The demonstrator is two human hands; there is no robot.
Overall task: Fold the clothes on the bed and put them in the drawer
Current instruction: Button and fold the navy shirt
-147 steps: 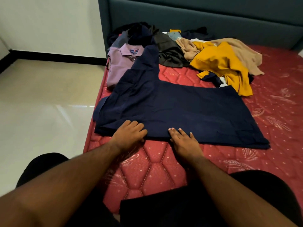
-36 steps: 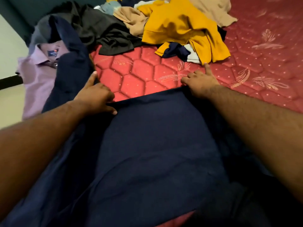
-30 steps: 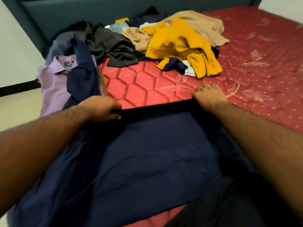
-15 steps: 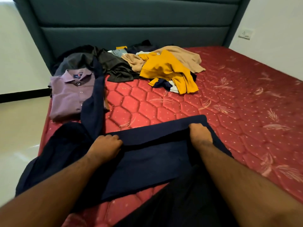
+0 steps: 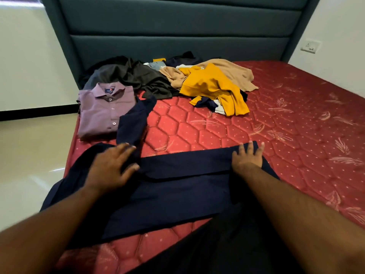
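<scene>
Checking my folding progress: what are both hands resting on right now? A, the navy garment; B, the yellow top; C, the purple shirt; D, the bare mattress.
A: the left hand and right hand lie flat, fingers spread, on the navy garment.

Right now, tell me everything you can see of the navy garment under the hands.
The navy garment is plain, dark, matte woven-looking cloth, spread flat on the near part of the red mattress. Its far edge is folded back into a band. One long strip runs away toward the folded purple shirt and overlaps its edge. The left hand and right hand both press flat on the band, fingers spread.
</scene>
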